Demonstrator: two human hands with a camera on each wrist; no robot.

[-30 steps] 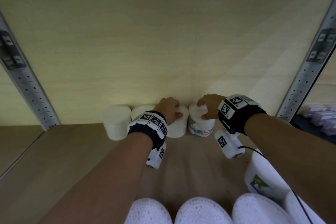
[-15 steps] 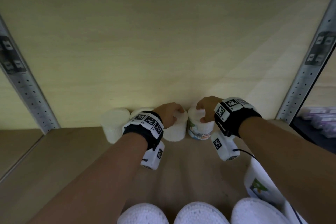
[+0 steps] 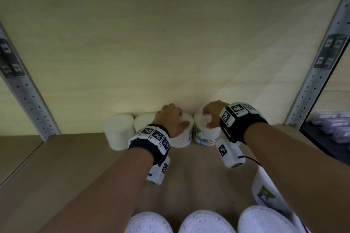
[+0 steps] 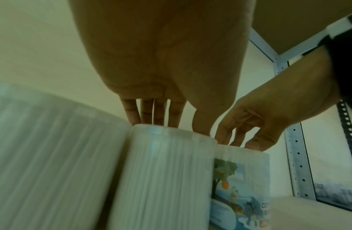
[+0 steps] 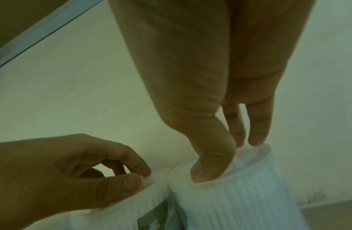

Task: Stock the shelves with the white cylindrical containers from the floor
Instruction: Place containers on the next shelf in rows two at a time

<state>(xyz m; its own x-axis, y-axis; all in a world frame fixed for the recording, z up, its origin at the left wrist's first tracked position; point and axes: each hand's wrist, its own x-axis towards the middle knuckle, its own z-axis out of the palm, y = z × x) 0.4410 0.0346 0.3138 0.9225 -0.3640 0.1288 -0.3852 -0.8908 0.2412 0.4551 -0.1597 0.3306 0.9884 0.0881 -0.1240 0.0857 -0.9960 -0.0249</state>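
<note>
A row of ribbed white containers stands against the shelf's back panel. My left hand (image 3: 170, 119) grips the top of a plain-sided container (image 3: 181, 138), with the fingers behind its lid and the thumb at the front (image 4: 177, 129). My right hand (image 3: 212, 117) holds the top of the neighbouring container (image 3: 205, 136), whose picture label faces me. Its thumb presses the near rim and its fingers reach the far rim (image 5: 228, 157). The two containers (image 4: 163, 179) (image 5: 240, 194) stand upright and touch side by side. Two more white containers (image 3: 118, 130) (image 3: 144, 121) stand to the left.
Several white containers (image 3: 206, 221) fill the shelf's front edge, with a labelled one (image 3: 265, 195) at the right. Perforated metal uprights (image 3: 24, 98) (image 3: 312, 85) flank the bay. Bare wooden shelf board (image 3: 75, 157) lies to the left. Purple packs (image 3: 333, 125) sit in the bay beyond the right upright.
Both hands stay on the tops of the same two containers. The left hand has spread a little further over its lid, and the view has shifted slightly.
</note>
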